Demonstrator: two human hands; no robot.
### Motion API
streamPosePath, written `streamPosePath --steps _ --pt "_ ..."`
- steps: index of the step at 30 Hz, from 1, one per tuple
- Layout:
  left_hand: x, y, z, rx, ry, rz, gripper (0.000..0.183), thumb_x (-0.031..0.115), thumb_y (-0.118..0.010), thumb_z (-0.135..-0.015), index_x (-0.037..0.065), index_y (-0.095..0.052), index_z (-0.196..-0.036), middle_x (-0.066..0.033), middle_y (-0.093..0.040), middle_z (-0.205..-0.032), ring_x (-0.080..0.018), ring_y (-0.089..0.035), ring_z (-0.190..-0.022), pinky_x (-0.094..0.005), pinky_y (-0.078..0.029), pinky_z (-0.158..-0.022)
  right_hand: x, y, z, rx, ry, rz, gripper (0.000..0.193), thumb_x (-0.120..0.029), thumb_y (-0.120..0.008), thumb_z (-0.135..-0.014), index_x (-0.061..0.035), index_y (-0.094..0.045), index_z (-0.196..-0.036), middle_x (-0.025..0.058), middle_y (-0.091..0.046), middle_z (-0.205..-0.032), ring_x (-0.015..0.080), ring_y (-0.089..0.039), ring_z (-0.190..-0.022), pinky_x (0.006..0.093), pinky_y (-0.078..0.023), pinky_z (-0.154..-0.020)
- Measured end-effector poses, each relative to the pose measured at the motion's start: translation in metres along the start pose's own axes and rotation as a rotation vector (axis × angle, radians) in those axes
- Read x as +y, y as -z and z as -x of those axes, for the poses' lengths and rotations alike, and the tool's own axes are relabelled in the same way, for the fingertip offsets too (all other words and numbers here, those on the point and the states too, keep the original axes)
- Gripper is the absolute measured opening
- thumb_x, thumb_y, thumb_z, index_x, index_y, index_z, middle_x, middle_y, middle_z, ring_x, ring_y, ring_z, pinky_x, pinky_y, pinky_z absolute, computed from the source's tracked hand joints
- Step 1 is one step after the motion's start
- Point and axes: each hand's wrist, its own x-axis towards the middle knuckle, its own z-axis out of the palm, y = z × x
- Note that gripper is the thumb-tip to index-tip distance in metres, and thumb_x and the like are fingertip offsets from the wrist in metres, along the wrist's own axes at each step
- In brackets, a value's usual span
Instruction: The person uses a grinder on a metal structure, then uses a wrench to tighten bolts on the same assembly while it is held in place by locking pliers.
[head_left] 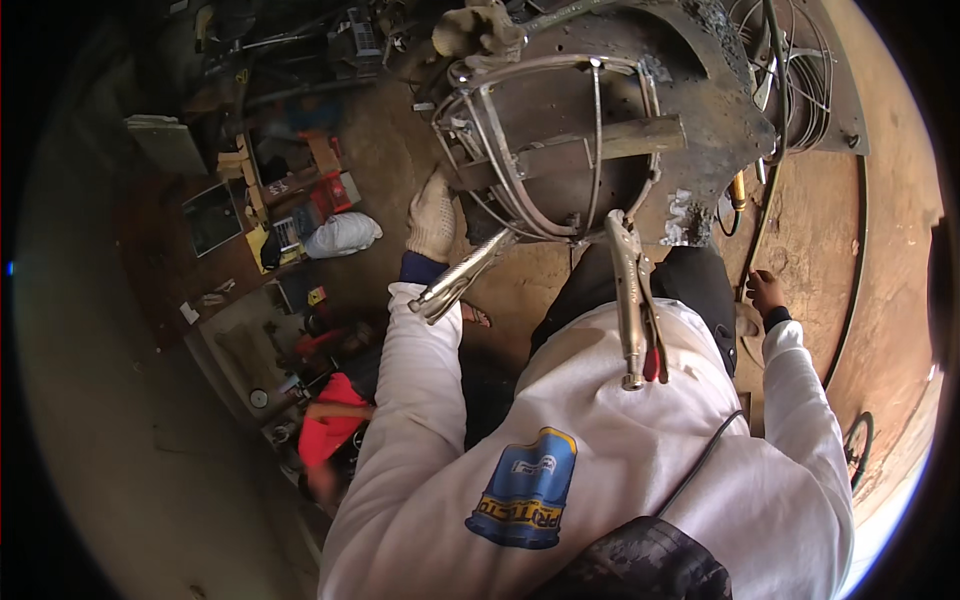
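Observation:
My left hand (433,218), in a pale knitted glove, is closed at the left end of a flat metal bar (540,162). Its fingertips are partly hidden there. The bar lies across a rounded frame of bent metal rods (597,120) on a dark steel worktop (690,150). Locking pliers (627,290) clamp the frame's near edge and jut toward me. A second pair of locking pliers (462,275) sticks out by my left wrist. Low at the right, my bare right hand (766,291) has its fingers curled against a dark cable (757,240).
Another dirty glove (478,32) lies at the worktop's far side. Coiled wire (808,90) hangs at the right, near a yellow-handled tool (738,190). On the left are cluttered shelves with a white bag (343,234) and a person's red garment (330,420).

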Motion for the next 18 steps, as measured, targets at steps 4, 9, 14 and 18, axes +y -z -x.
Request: streamPosePath --steps 4,9,14,18 --pt "0.008 0.003 -0.005 -0.021 0.017 0.066 0.054 0.043 -0.054 -0.095 0.004 -0.06 -0.132 -0.0205 -0.063 -0.126 -0.0323 -0.056 -0.121 -0.0387 -0.04 -0.104 0.006 -0.003 0.007 0.009 -0.001 -0.05 0.04 -0.038 -0.065 -0.095 0.0002 -0.065 -0.107 0.0032 -0.062 -0.074 0.0133 -0.057 -0.059 0.0277 -0.044 -0.05" --pt "0.013 0.003 -0.001 -0.03 0.031 0.118 0.055 0.044 -0.054 -0.095 0.004 -0.06 -0.132 -0.02 -0.063 -0.128 -0.0317 -0.055 -0.122 -0.0381 -0.039 -0.105 -0.01 -0.026 0.038 0.062 -0.033 -0.013 0.037 -0.032 -0.066 -0.095 0.0031 -0.064 -0.106 0.003 -0.061 -0.074 0.0127 -0.055 -0.059 0.0276 -0.045 -0.052" --pt "0.015 -0.001 -0.004 -0.041 0.002 0.141 0.056 0.045 -0.055 -0.094 0.005 -0.06 -0.133 -0.0196 -0.062 -0.129 -0.0311 -0.055 -0.124 -0.0375 -0.038 -0.106 -0.024 -0.039 0.058 0.054 -0.056 0.105 0.039 -0.035 -0.064 -0.095 0.0015 -0.064 -0.108 0.0045 -0.063 -0.079 0.0132 -0.058 -0.064 0.0283 -0.047 -0.055" --pt "0.026 0.002 -0.007 -0.043 0.232 0.233 0.059 0.048 -0.055 -0.093 0.006 -0.061 -0.134 -0.0155 -0.061 -0.134 -0.0274 -0.052 -0.129 -0.0343 -0.035 -0.109 -0.016 -0.035 0.041 0.014 0.001 0.111 0.04 -0.035 -0.064 -0.095 0.0026 -0.064 -0.109 0.005 -0.062 -0.078 0.0151 -0.06 -0.065 0.0295 -0.049 -0.058"
